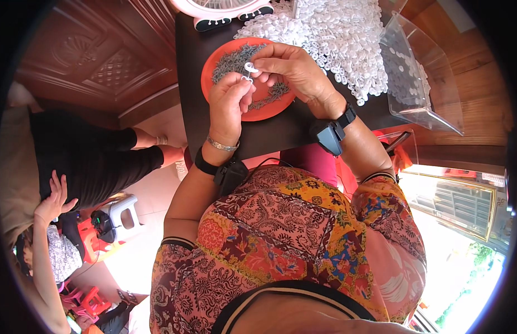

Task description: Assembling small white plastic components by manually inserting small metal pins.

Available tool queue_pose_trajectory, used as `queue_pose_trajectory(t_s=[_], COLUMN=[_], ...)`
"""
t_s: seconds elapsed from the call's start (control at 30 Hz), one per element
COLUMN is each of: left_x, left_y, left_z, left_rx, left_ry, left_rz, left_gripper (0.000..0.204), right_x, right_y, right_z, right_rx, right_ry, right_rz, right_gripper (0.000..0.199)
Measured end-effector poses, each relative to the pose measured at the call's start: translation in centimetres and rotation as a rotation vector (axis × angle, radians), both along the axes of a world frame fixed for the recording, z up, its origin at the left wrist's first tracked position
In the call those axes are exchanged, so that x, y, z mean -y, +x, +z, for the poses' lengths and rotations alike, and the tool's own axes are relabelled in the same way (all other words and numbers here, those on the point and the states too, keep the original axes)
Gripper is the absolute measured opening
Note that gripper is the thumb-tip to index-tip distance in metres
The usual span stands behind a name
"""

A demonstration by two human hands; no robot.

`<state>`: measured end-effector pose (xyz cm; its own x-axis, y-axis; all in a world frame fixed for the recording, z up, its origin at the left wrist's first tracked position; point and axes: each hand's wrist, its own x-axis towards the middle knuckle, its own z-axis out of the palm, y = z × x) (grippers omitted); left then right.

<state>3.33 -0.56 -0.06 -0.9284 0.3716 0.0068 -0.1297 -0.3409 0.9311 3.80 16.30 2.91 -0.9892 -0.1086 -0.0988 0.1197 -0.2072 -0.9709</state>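
Over an orange-red round plate [265, 114], my two hands meet fingertip to fingertip. My right hand [296, 69] pinches a small white plastic piece with a rounded, ring-like end [250, 67] between thumb and forefinger. Just below it, my left hand [227, 107] pinches a second tiny white piece [247, 79]; its exact shape is too small to tell. The two pieces are very close, and I cannot tell whether they touch. Many small grey pieces [229, 65], screw-like in shape, fill the plate. Behind and to the right spreads a large heap of white plastic pieces with holes [342, 42].
A clear plastic bin [431, 114] with white pieces inside lies at the dark table's [190, 67] right edge. A pink round object with shoe-shaped feet [213, 23] stands at the back left. Another person in dark clothing [83, 153] is at my left, near a grey-white stool [124, 217].
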Motion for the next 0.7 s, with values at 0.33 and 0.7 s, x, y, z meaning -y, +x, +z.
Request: queue_pose_trajectory(t_s=[0.33, 0.7], left_x=[-0.06, -0.19], left_y=[-0.07, -0.13], left_z=[0.20, -0.04], left_rx=[-0.014, -0.058], left_ry=[-0.055, -0.087], left_rz=[-0.001, 0.010], left_gripper=[0.016, 0.019], right_x=[0.35, 0.34], right_y=[0.60, 0.69], right_z=[0.54, 0.40], right_rx=[-0.216, -0.270], right_ry=[0.286, 0.332], right_rz=[-0.051, -0.060], right_gripper=[0.013, 0.013])
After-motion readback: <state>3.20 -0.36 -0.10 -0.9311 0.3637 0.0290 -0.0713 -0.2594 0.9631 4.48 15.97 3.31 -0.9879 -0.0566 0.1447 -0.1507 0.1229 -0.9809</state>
